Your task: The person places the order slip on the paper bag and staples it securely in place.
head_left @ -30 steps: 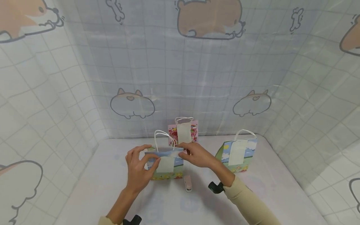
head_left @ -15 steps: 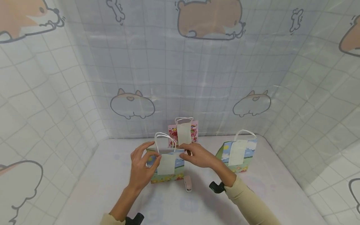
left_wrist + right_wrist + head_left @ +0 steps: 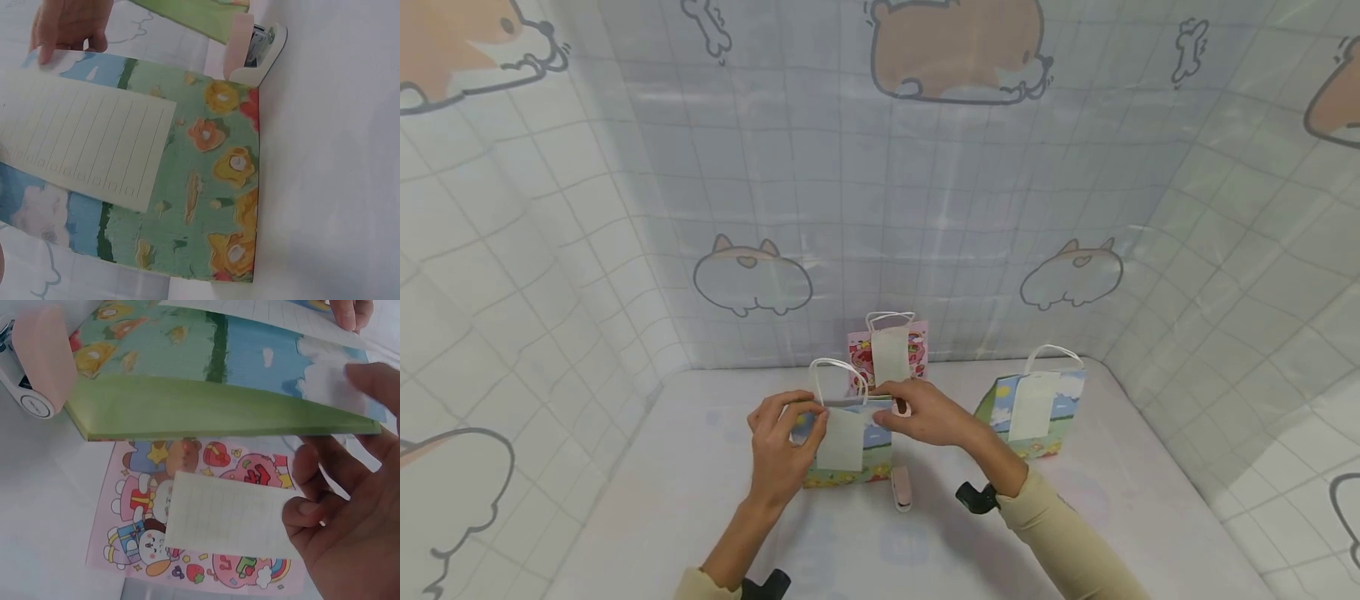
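A small paper gift bag with sky, meadow and flowers stands upright in front of me, its white cord handles up. A lined cream paper sheet lies against its front, below the handle. My left hand pinches the sheet's upper left corner at the bag's top edge between thumb and index finger. My right hand grips the bag's upper right corner, thumb on the front and fingers behind. In the left wrist view, a pink and white stapler sits right at the bag's lower corner.
Behind stands a pink cartoon gift bag with a cream sheet on its front. To the right is another meadow gift bag, also bearing a sheet. A grid-patterned cloth wall encloses the white table at back and sides.
My left hand has shifted right onto the sheet's corner. The bag has come slightly toward me, and the sheet sits a little lower on it. My right hand has kept its grip.
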### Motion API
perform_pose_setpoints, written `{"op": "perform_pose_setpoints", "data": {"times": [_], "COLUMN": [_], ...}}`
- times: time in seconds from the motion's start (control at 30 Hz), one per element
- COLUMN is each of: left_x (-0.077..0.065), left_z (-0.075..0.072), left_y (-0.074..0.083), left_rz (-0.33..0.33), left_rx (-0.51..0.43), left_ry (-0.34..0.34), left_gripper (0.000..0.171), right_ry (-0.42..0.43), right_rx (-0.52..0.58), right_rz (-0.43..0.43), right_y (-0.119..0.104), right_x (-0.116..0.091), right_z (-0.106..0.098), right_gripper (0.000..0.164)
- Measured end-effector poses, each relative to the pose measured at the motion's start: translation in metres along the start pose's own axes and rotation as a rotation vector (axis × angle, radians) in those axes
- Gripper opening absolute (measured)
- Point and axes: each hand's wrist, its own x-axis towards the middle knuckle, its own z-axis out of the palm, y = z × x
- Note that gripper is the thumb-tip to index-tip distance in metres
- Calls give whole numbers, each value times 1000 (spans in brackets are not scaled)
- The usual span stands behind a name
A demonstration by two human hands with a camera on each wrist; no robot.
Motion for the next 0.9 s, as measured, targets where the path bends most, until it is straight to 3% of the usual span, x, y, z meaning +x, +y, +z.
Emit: {"op": "perform_pose_setpoints", "data": {"times": [0.17, 0.47, 0.9], "left_x": [0, 1, 1], "left_z": [1, 1, -2], "left_y": [1, 3, 0], "left_rz": [2, -2, -44], "left_rx": [-3, 11, 65], "left_ry": [22, 14, -22], "left_gripper": [18, 20, 18], "right_ry": [58, 155, 186], "right_rx": [-15, -85, -71], "right_rz": [-2, -18, -39], "right_y": [-7, -15, -15], "right_x": [5, 11, 10], "right_z": [4, 10, 12], "right_gripper": [48, 25, 20]}}
